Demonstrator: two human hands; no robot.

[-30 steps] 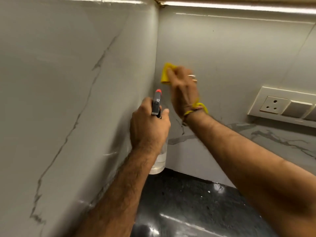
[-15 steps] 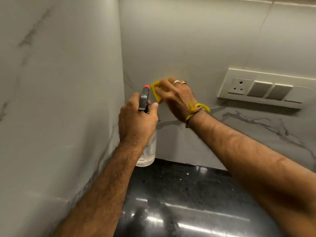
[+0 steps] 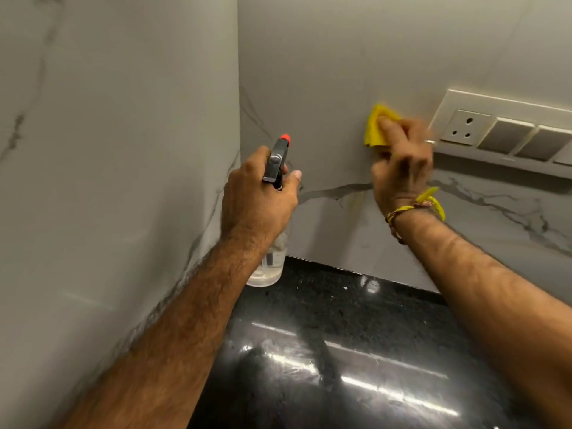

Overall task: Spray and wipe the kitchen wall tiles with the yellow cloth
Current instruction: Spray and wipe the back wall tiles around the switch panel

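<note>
My right hand (image 3: 402, 168) presses a folded yellow cloth (image 3: 376, 126) flat against the grey marble-veined back wall tile (image 3: 325, 72), just left of the switch plate. The hand is blurred with motion and covers the lower part of the cloth. My left hand (image 3: 258, 196) grips a clear spray bottle (image 3: 272, 261) around its neck. The bottle's black trigger head with an orange nozzle tip (image 3: 284, 137) points up toward the wall corner. The bottle hangs above the counter, near the corner where the two walls meet.
A cream switch plate (image 3: 507, 131) with one socket and several rocker switches is fixed to the back wall at the right. A second veined tile wall (image 3: 108, 150) runs along the left. Below lies a glossy black stone counter (image 3: 340, 351) with light reflections.
My right hand has slid the yellow cloth rightward along the back wall, from the corner to beside the switch plate. The left hand still holds the bottle near the corner.
</note>
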